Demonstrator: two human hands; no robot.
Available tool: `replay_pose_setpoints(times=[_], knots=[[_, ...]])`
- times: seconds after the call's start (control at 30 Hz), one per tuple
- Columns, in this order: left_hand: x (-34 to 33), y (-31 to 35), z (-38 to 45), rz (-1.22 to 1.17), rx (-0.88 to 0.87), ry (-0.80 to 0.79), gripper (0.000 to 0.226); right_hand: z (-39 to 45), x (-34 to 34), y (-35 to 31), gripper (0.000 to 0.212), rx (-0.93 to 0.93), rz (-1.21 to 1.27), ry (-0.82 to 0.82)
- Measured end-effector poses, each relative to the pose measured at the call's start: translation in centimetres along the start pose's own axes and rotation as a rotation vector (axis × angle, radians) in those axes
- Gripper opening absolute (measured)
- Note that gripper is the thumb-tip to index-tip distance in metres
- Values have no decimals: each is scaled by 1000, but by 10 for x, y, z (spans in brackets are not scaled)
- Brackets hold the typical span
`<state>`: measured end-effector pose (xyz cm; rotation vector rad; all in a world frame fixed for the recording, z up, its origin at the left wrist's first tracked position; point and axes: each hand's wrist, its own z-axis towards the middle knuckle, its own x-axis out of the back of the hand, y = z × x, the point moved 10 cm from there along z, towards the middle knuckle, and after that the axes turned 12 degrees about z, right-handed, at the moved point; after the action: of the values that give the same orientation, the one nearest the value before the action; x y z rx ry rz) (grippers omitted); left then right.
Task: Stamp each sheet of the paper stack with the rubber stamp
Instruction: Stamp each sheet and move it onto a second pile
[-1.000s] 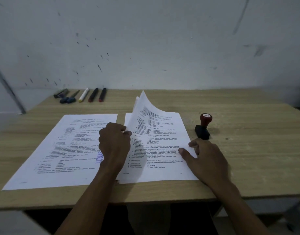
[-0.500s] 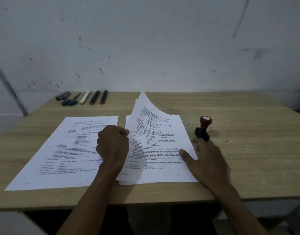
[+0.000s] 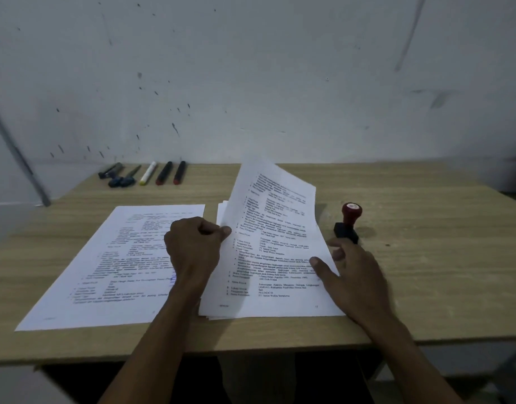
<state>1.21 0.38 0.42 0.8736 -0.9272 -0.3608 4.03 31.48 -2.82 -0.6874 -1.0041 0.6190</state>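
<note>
Blurring print (hands (image 3: 192,246) covering sheets (image 3: 275,243))

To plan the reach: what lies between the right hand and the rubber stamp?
Nothing: in the head view the right hand lies just before the rubber stamp.

Bare table (image 3: 426,272) right of rubber stamp (image 3: 347,224); markers (image 3: 151,174) along the far-left edge.

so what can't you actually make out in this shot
- Head view: the blue stamp mark on the left sheet is mostly covered by the left hand.
- Printed text on the lifted sheet is too small and blurred to read.
- How many sheets remain in the stack: only edges show.
- The stamp face points down, hidden.
- Right hand fingertips are motion-blurred.
</note>
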Motion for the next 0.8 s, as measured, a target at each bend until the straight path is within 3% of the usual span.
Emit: replay_pose_setpoints(times=[0.2, 0.3, 0.43, 0.57, 0.8], knots=[[6, -12, 8, -276, 22, -57, 14, 1, 7, -9, 39, 13, 128, 76], [7, -21, 11, -429, 103, -97, 17, 7, -2, -11, 35, -32, 222, 24], [10, -32, 14, -534, 192, -179, 4, 19, -17, -18, 16, -172, 525, -73], [27, -43, 24, -481, 202, -141, 7, 22, -32, -29, 25, -258, 668, -110], [81, -82, 53, -177, 202, 30, 9, 8, -92, -80, 20, -264, 623, -339]])
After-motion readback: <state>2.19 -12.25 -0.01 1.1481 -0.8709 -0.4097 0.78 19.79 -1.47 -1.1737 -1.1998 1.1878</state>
